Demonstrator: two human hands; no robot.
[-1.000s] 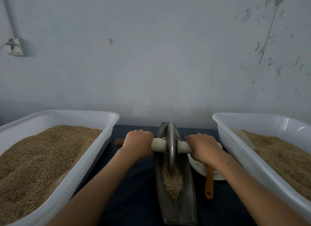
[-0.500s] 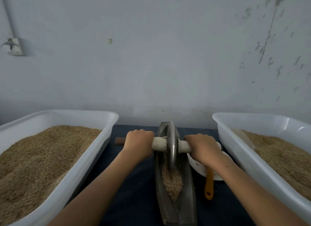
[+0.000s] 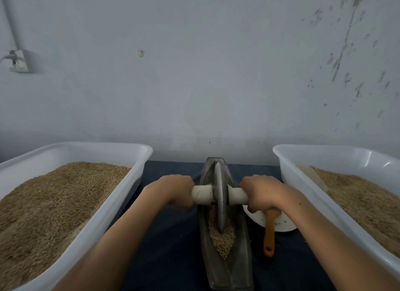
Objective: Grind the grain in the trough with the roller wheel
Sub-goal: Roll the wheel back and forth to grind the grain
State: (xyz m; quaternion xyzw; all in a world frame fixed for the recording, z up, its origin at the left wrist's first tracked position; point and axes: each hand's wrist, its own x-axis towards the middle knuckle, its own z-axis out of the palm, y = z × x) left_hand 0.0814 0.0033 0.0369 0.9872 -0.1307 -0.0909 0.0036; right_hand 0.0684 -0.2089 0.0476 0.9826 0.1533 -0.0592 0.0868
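Note:
A narrow grey metal trough (image 3: 242,267) lies lengthwise on the dark cloth in front of me. A small heap of brown grain (image 3: 223,240) fills its middle. The grey roller wheel (image 3: 220,201) stands upright in the trough with its lower edge in the grain. A pale wooden axle (image 3: 202,194) runs through the wheel. My left hand (image 3: 173,190) grips the axle on the left side and my right hand (image 3: 263,191) grips it on the right. The axle ends are hidden inside my fists.
A large white tub (image 3: 121,195) of grain stands at the left, another white tub (image 3: 303,182) of grain at the right. A white plate (image 3: 281,222) with an orange-handled tool (image 3: 269,236) lies just right of the trough. A grey wall rises close behind.
The wheel has rolled a little toward me along the trough, deeper into the grain heap. Both hands came nearer with it, and the left axle end is now hidden.

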